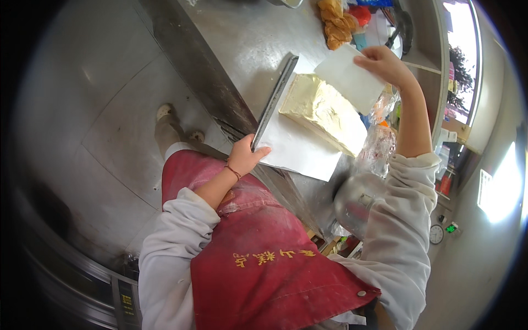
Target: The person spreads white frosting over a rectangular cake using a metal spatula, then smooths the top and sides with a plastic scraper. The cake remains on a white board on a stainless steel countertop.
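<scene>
My left hand (243, 156) grips the near left corner of a shallow metal tray (275, 101), thumb on top and fingers behind the rim. White paper (303, 150) lines the tray and reaches past its near edge. On the paper rests a long pale yellow block (324, 111), butter or a cream-covered cake, with a rough, uneven top. In my right hand (381, 66) is a thin, flat whitish sheet (350, 78), pinched at its upper right edge. It is held tilted at the block's far right side; whether they touch I cannot tell, nor whether it is plastic or paper.
The metal worktop (235, 31) carries a crumpled orange-brown bag (335, 24) at the far end. Clear plastic wrap (376, 144) and a metal bowl (357, 202) stand right of the tray. A shelf unit (425, 45) borders the worktop; its front edge (206, 66) runs beside my red apron (255, 231).
</scene>
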{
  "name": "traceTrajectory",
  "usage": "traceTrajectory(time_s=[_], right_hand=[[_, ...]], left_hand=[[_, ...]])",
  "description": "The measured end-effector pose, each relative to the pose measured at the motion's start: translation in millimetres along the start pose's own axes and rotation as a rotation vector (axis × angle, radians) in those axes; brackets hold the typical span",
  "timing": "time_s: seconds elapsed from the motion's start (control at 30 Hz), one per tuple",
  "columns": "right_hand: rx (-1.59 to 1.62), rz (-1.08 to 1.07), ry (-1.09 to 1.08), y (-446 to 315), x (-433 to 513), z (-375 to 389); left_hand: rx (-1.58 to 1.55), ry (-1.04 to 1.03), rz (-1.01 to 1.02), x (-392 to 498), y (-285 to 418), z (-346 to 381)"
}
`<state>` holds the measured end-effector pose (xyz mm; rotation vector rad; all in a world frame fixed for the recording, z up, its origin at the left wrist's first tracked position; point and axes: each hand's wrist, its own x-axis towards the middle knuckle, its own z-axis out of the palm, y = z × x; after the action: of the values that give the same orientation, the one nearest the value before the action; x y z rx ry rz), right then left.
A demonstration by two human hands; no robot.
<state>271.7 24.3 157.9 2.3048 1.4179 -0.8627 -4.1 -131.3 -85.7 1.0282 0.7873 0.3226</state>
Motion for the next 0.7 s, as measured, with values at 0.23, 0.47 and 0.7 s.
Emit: traceTrajectory(time_s=[0.23, 0.47, 0.7], right_hand=[[-0.42, -0.251, -0.165, -90.6, -15.5, 51.3], [-0.628, -0.261, -0.065, -79.2, 18.8, 53.3], [-0.516, -0.071, -0.053, -29.8, 67.5, 23.0]], left_hand=[[-0.001, -0.009, -0.008, -2.0, 7.4, -2.2], [-0.005, 0.009, 0.03, -1.1, -0.1, -1.1], [0.04, -0.009, 0.009, 0.3, 1.8, -1.8]])
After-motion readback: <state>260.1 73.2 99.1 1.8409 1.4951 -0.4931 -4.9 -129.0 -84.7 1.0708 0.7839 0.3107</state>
